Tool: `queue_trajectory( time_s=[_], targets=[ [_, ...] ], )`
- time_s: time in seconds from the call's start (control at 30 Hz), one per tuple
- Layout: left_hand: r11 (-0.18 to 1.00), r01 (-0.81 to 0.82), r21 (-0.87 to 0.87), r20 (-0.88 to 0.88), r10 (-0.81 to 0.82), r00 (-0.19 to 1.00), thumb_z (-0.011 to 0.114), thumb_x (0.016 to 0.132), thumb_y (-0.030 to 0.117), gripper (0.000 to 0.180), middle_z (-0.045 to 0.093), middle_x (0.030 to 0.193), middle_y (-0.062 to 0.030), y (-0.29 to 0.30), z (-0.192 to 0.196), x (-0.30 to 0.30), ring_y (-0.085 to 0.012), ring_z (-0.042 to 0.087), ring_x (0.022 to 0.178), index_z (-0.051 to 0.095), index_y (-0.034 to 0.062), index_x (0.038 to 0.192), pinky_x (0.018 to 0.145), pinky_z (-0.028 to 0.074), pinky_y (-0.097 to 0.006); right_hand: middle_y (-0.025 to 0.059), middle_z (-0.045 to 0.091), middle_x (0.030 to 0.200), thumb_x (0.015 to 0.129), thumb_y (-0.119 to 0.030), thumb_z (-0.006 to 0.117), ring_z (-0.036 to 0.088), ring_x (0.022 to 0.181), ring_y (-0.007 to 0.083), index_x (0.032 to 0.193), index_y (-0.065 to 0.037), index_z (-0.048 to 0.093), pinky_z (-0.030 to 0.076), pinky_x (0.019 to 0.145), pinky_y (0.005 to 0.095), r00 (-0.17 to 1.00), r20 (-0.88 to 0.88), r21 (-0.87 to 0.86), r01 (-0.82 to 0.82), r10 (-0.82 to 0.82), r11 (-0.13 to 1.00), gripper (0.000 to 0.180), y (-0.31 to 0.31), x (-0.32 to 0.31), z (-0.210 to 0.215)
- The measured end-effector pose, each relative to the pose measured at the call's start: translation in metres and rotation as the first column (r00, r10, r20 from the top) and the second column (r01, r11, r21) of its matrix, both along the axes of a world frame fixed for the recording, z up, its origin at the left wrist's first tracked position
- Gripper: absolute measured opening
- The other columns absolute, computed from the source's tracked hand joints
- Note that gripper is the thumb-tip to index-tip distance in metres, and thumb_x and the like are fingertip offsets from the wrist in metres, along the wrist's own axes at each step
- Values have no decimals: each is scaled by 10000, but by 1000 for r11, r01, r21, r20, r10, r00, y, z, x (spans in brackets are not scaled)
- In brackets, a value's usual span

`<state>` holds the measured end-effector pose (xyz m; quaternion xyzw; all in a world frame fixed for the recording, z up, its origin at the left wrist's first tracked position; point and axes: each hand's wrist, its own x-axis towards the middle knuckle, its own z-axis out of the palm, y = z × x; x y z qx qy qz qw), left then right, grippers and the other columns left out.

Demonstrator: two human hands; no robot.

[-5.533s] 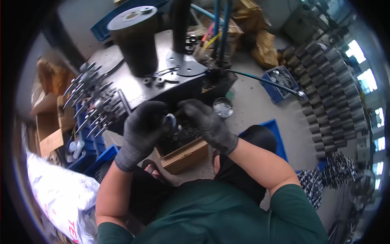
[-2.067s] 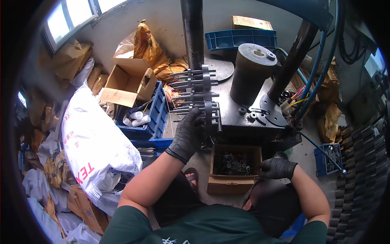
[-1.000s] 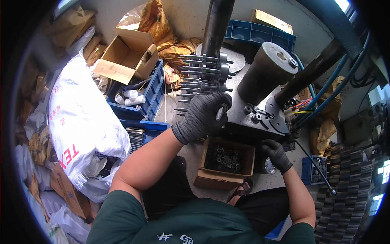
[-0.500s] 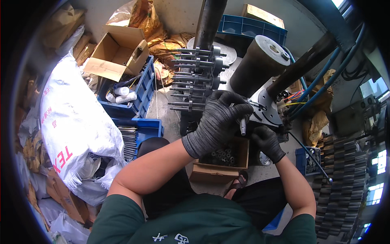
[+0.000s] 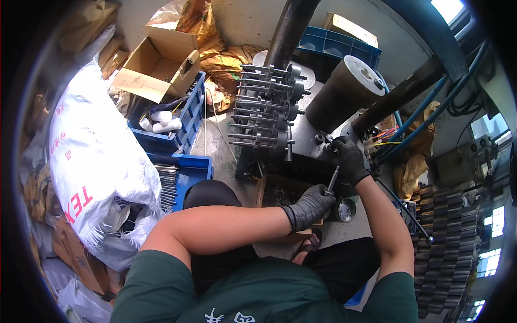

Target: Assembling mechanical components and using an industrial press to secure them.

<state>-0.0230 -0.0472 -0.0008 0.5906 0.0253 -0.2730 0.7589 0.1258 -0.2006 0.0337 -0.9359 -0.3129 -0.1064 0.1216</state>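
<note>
My left hand [image 5: 312, 206], in a dark grey knitted glove, is closed around a slim stepped metal shaft [image 5: 334, 178] that points up and tilts a little right. It hangs over the right side of a cardboard box [image 5: 260, 196] of small metal parts. My right hand [image 5: 351, 162], gloved alike, reaches over the machine's steel base plate [image 5: 308, 141]. Its fingers are bent at some small ring-like metal parts [image 5: 321, 138] by the foot of a thick dark cylinder [image 5: 342, 89]; what they pinch is hidden. Several shafts with collars [image 5: 264, 107] lie in a stack left of the plate.
Blue crates [image 5: 189, 121] stand at left, one holding metal rods [image 5: 168, 185]. A white woven sack [image 5: 97, 161] bulges in front of them. Steel columns [image 5: 291, 32] and blue hoses [image 5: 431, 116] rise around the machine. A ball-ended lever [image 5: 429, 239] sticks out right.
My left hand has dropped from above the base plate to over the cardboard box, still with the shaft. My right hand has risen from below the plate to the small parts on it.
</note>
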Motion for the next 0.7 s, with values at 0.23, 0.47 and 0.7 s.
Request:
queue_trajectory(
  time_s=[0.23,0.47,0.7],
  targets=[
    [999,16,33,19,-17,1000,698,978,286,361,692,942,-53,12,23,-4,-129,646,834,646,9,1203,765,550,-304,119,669,991,882,-115,799,703,861,243,982,-20,715,564,790,342,968,220,493,-5,-118,870,161,-13,10,75],
    [994,-15,-106,-23,13,1000,682,1010,345,280,587,798,36,10,20,-6,-61,546,682,650,87,1113,619,474,-249,137,728,1007,886,-155,801,723,850,252,1009,-30,761,566,834,338,881,432,576,-107,-191,811,180,-6,86,149],
    [982,-66,-177,-54,58,997,682,1012,305,190,564,778,42,6,9,-2,-64,532,661,632,128,1060,608,468,-247,172,774,972,903,-315,747,762,902,304,1079,-67,789,578,861,374,886,194,424,312,-422,850,307,1,105,159]
  ],
)
